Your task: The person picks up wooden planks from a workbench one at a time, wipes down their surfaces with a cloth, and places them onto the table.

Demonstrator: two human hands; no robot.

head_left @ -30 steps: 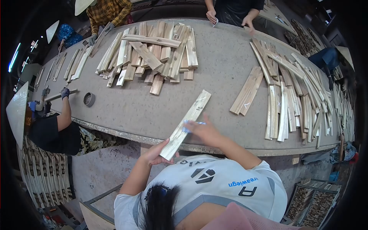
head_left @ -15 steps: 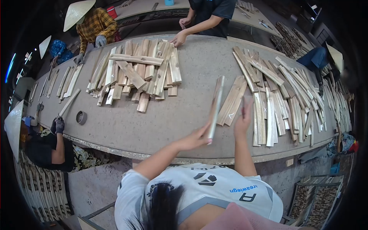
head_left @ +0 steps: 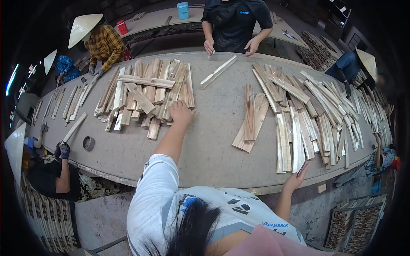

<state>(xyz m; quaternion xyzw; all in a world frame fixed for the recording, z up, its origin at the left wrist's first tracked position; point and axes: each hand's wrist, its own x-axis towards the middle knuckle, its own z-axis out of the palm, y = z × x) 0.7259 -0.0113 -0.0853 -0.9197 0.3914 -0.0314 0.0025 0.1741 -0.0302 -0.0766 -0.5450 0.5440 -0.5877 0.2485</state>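
My left hand [head_left: 181, 112] is stretched over the lower right part of the left pile of wooden slats [head_left: 145, 91], fingers apart on the wood and thumb out to the side. Low at the table's near edge is my right hand [head_left: 295, 178], its fingers round a small, thin, dark item that I cannot make out, just below the right pile of slats [head_left: 294, 128]. Between the piles, a brown-grained slat [head_left: 250, 113] lies across wider pale slats [head_left: 260, 112]. A single pale slat [head_left: 218, 71] lies slantwise farther back.
Across the grey table [head_left: 209, 145] stands a person in black [head_left: 235, 25]. Other people work at the left and right with more slats. A small round container [head_left: 88, 143] sits on the left. Behind are a red bucket [head_left: 122, 27] and a blue bucket [head_left: 183, 10].
The slat from my left hand now lies on the middle slats. My left hand has moved to the left pile, my right hand down and right. A pale slat now lies near the person opposite.
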